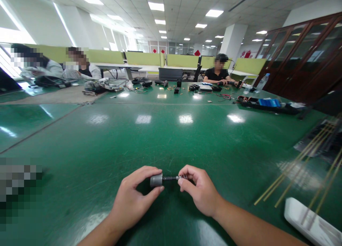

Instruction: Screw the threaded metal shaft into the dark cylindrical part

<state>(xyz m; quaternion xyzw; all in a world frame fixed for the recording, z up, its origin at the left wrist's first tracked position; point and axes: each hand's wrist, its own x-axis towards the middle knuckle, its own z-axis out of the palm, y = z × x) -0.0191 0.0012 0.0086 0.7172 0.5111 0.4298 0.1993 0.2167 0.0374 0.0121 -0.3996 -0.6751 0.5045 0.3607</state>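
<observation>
My left hand (133,199) pinches a small grey metal cylinder (156,180) between thumb and forefinger, just above the green table (171,139). A thin dark shaft (171,178) sticks out of the cylinder to the right. My right hand (199,190) grips the shaft's far tip with thumb and fingertips; something small and shiny shows between those fingers, but its shape is hidden. Both hands are close together near the table's front edge.
Several thin brass rods (299,164) lie across the right side, over a white flat object (310,223) at the front right. A black tray with blue parts (267,104) sits far right. Three people sit at the far side among tools and cables.
</observation>
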